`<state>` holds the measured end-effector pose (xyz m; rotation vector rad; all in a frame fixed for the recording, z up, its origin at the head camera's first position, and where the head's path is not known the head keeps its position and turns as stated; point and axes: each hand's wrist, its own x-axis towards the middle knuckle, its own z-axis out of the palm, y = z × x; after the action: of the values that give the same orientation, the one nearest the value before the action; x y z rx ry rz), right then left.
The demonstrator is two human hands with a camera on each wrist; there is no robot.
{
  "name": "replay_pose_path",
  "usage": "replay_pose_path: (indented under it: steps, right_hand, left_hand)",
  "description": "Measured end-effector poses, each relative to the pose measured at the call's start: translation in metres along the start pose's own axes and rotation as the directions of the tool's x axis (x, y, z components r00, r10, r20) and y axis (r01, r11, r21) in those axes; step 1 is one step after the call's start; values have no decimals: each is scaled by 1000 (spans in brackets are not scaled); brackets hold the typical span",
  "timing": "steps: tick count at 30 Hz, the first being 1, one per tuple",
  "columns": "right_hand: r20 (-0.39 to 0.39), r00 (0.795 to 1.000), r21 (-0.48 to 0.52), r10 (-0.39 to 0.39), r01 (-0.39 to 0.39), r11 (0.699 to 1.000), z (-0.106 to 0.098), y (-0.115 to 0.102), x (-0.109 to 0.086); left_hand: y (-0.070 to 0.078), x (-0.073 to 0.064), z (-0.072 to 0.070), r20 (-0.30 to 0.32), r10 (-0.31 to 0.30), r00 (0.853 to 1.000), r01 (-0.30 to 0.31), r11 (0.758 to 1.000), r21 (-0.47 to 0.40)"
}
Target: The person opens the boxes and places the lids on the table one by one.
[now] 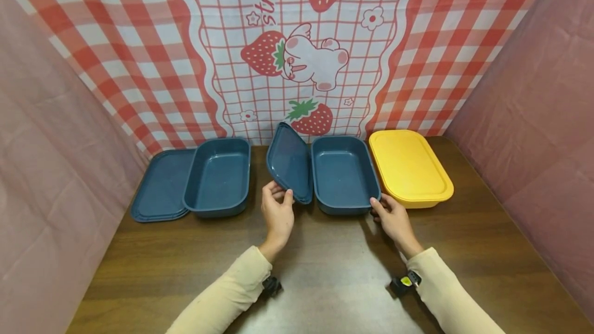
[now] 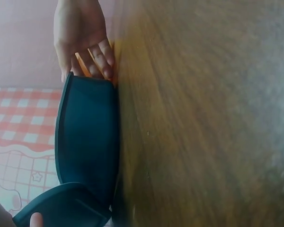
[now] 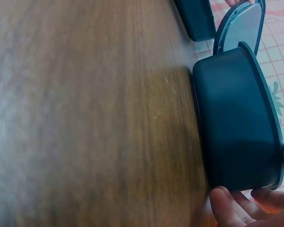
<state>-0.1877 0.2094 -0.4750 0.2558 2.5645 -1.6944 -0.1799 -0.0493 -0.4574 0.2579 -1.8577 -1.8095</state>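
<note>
My left hand point(image 1: 278, 215) pinches a dark blue lid point(image 1: 290, 161) near its front corner, thumb on the near face. The lid stands tilted, its right edge low beside an open blue food container point(image 1: 345, 174). My right hand point(image 1: 393, 220) holds that container's front right corner, with the thumb at the rim and the fingers against the side wall. The right wrist view shows the container's front wall point(image 3: 241, 123) resting on the table, and the fingers point(image 3: 227, 203) at its corner. In the left wrist view, only part of the lid point(image 2: 66, 208) and a fingertip of my left hand show.
Left of the lid stands a second open blue container point(image 1: 218, 177), partly over a flat blue lid point(image 1: 164, 184). A yellow container with its yellow lid on point(image 1: 410, 164) sits to the right. Behind them hangs a strawberry-print cloth point(image 1: 301, 55); pink cloth flanks the wooden table point(image 1: 325, 272).
</note>
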Motion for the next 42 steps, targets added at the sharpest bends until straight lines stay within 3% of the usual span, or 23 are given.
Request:
replay_pose_path:
  steps: [6,11,20,34,42]
  right_hand:
    - [-2,1000,9,-6,6,1000,1,0,0]
    - [-8,1000,20,-7,7,1000,2,-2,-1]
    - [-12,1000,30,-4,4,1000,2,-3,-4]
    - [-12,1000,12,-10,10,1000,5,-2,-1]
    - [-15,1000,18,-13,13,1000,7,-4,-1]
  left_hand:
    - [0,-3,-1,-13,-70,997,70,997,-24]
    - [0,-5,-1,-29,-159,987,157,986,-54]
    - [1,-9,-3,-21,-369,929,365,925,-102]
    - [-4,-8,-8,-3,-481,876,475,867,-152]
    - [-6,-6,-11,12,-517,856,507,834,-217]
